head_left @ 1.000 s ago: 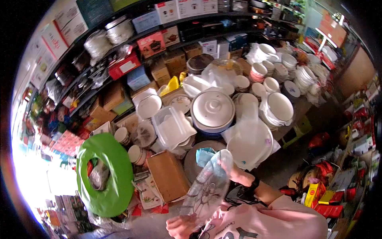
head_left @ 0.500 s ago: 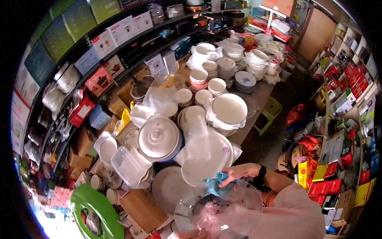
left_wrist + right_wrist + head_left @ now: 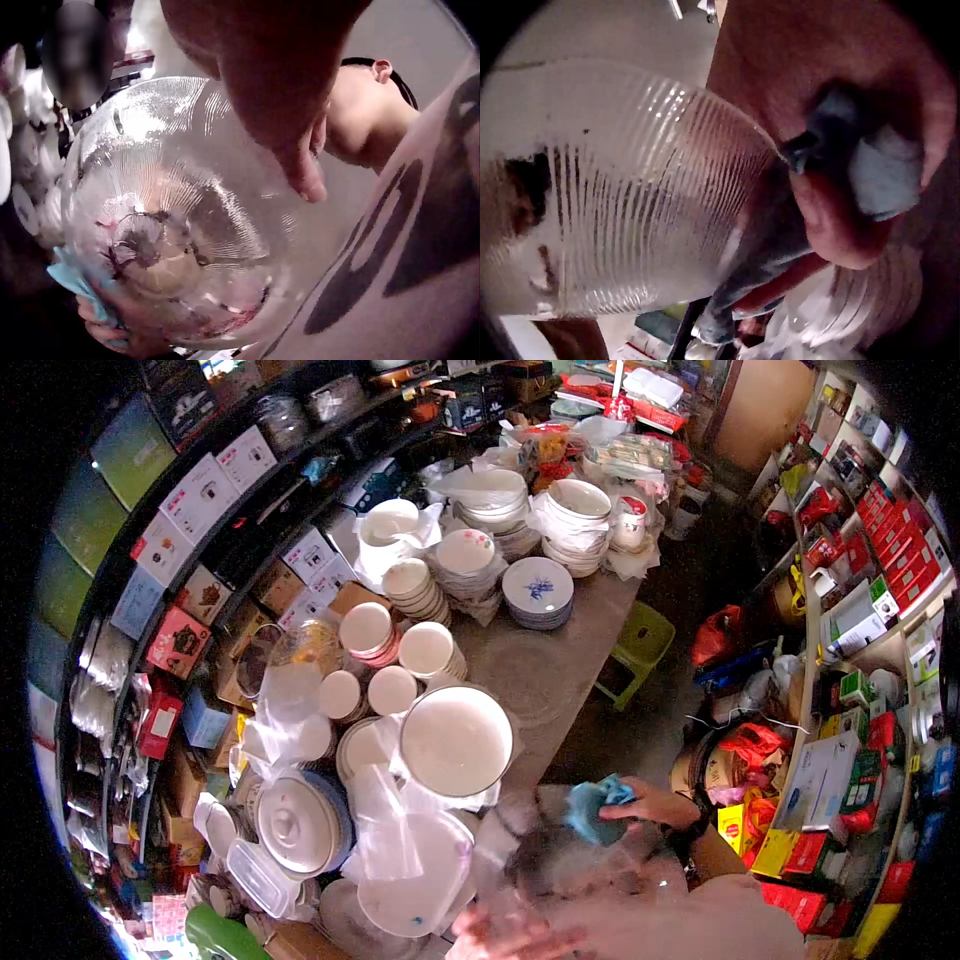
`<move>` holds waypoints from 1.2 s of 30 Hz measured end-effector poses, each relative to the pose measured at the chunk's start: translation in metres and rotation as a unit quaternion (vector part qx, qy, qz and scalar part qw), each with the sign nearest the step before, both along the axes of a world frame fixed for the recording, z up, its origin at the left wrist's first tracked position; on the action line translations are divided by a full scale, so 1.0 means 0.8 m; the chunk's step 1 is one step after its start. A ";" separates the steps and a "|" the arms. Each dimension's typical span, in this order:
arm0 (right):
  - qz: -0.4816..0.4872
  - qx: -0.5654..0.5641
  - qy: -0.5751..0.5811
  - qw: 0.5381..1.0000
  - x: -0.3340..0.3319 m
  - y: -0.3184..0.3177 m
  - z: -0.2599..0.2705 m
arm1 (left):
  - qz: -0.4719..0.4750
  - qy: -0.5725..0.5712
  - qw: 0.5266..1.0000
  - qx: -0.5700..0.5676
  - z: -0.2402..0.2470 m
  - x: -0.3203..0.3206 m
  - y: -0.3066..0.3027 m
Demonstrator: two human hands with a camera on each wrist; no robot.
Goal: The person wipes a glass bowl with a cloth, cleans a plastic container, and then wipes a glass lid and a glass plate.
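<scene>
A clear glass plate (image 3: 180, 187) with fine ribs stands in front of the person's torso. My left hand (image 3: 270, 82) grips it by the near rim, fingertips over the glass; in the head view that hand (image 3: 515, 932) is blurred. Bunched in my right hand (image 3: 655, 805) is a blue cloth (image 3: 597, 810), held at the plate's far edge. The right wrist view shows folds of the cloth (image 3: 885, 172) between the curled fingers, next to the ribbed rim of the plate (image 3: 660, 187). The left palm is hidden.
Stacked bowls (image 3: 455, 740), a lidded pot (image 3: 298, 825) and blue-patterned plates (image 3: 538, 592) crowd the table (image 3: 585, 650) beyond the hands. A green stool (image 3: 640, 645) stands beside it. Boxes line shelves at left; goods fill the right-hand shelves (image 3: 840, 760).
The head view has swung right along the table. The glass plate has gone from upright to flatter, and the right hand with the cloth has moved along its edge, away from the torso.
</scene>
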State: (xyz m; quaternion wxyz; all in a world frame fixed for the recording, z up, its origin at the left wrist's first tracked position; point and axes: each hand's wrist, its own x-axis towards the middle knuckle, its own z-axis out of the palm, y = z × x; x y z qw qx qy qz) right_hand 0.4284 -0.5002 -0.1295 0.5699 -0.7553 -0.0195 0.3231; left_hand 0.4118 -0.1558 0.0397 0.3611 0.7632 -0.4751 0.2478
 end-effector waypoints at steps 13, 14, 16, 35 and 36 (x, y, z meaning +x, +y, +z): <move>-0.513 0.099 0.027 0.852 0.118 -0.168 -0.157 | 0.135 0.617 0.768 -0.106 -0.356 0.123 -0.208; -0.498 0.100 0.031 0.861 0.139 -0.157 -0.160 | 0.137 0.618 0.767 -0.105 -0.381 0.124 -0.216; -0.523 0.076 0.010 0.849 0.173 -0.132 -0.184 | 0.163 0.672 0.684 -0.233 -0.411 0.128 -0.231; -0.420 -0.091 -0.180 0.885 0.270 -0.058 -0.372 | 0.158 0.808 0.443 -0.355 -0.477 0.166 -0.239; -0.411 -0.100 -0.170 0.890 0.273 -0.054 -0.362 | 0.165 0.810 0.421 -0.374 -0.470 0.185 -0.247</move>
